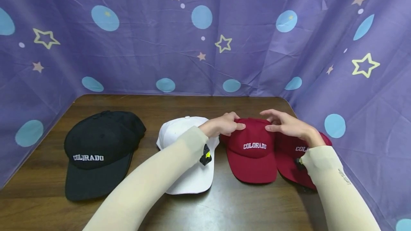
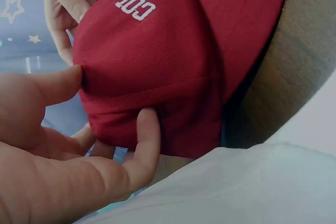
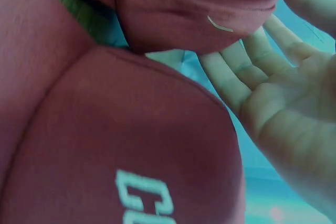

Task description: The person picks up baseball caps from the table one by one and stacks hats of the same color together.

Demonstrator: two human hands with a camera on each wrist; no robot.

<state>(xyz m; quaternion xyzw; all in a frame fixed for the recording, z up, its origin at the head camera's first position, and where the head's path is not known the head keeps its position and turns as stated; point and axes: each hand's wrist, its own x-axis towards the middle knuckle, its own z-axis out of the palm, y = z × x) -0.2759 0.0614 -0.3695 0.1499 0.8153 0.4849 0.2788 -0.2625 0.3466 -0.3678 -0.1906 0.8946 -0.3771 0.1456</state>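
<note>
A red baseball cap (image 1: 253,165) with white COLORADO lettering lies on the table, brim toward me. My left hand (image 1: 224,124) grips the left side of its crown, thumb against the front; in the left wrist view the thumb dents the cloth and other fingers reach round the edge. At the crown's upper right is my right hand (image 1: 285,122), its thumb by the cap's edge and its fingers loosely extended. In the right wrist view those fingers (image 3: 228,74) lie alongside the crown with the palm open. A second red cap (image 1: 287,156) sits partly under my right forearm.
A white cap (image 1: 205,177) lies left of the red one, partly covered by my left sleeve. A black COLORADO cap (image 1: 99,142) stands farther left on the wooden table (image 1: 244,206). A purple curtain (image 1: 147,56) with stars and dots hangs behind and at both sides.
</note>
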